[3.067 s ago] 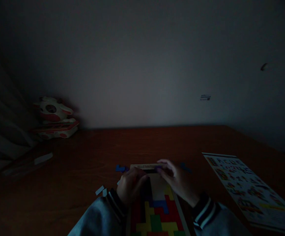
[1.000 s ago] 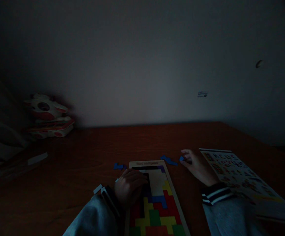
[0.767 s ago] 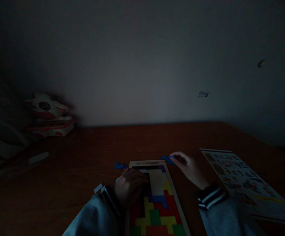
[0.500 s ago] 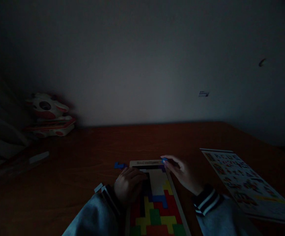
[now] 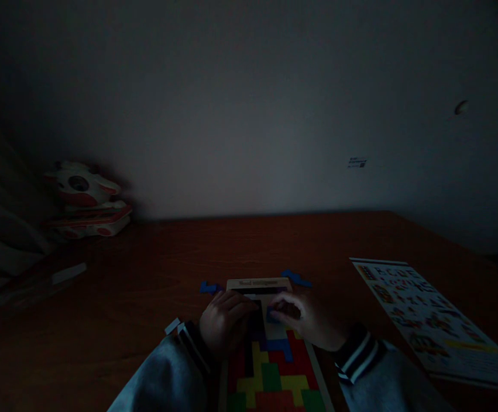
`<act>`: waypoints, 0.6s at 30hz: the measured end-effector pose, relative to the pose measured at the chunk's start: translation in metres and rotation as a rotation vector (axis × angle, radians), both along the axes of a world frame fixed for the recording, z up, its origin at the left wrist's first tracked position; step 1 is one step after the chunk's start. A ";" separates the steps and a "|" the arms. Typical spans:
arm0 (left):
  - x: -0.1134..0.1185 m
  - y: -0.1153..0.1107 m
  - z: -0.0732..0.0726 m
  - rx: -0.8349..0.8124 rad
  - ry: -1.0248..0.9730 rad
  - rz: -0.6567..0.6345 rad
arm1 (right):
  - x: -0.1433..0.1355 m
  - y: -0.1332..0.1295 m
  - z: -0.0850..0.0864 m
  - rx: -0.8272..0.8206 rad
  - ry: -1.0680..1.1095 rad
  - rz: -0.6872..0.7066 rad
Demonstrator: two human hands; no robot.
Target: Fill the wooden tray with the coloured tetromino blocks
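A wooden puzzle board (image 5: 257, 283) lies in front of me, its lower part filled with red, green, yellow and blue pieces. My left hand (image 5: 226, 321) rests on the board's left side, fingers bent together; anything under them is hidden. Over the pale bare area, my right hand (image 5: 309, 318) pinches a small blue piece (image 5: 271, 314) between thumb and fingers. One blue piece (image 5: 207, 288) lies left of the board's top corner. Another blue piece (image 5: 297, 279) is at the top right corner.
A printed sheet (image 5: 433, 320) lies on the brown table (image 5: 180, 246) at the right. At the back left stands a white and red cow toy (image 5: 88, 200). A small pale piece (image 5: 172, 326) is beside my left sleeve.
My right hand has moved from the board's top right corner down and left over the pale area. A blue piece now lies uncovered at that corner. My left hand has hardly moved.
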State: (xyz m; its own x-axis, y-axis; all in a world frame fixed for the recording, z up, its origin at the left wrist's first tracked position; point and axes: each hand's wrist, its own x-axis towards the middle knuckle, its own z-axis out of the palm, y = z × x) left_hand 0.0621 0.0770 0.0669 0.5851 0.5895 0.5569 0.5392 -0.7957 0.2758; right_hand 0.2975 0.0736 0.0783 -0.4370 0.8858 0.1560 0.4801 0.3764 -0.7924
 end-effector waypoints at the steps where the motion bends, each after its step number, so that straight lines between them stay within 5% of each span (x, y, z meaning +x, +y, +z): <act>1: 0.000 0.000 0.000 -0.007 0.004 -0.001 | -0.001 -0.001 0.000 0.009 -0.018 0.008; 9: 0.001 -0.001 0.000 -0.036 0.011 0.002 | -0.004 -0.001 0.001 0.255 -0.204 0.002; 18: 0.000 0.000 -0.002 -0.054 0.028 -0.013 | 0.000 -0.001 0.005 0.249 -0.291 0.013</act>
State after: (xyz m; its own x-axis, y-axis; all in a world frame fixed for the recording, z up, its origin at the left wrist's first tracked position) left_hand 0.0616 0.0767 0.0645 0.6078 0.6106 0.5077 0.5368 -0.7871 0.3039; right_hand 0.2975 0.0730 0.0833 -0.5058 0.8305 0.2332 0.6653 0.5477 -0.5074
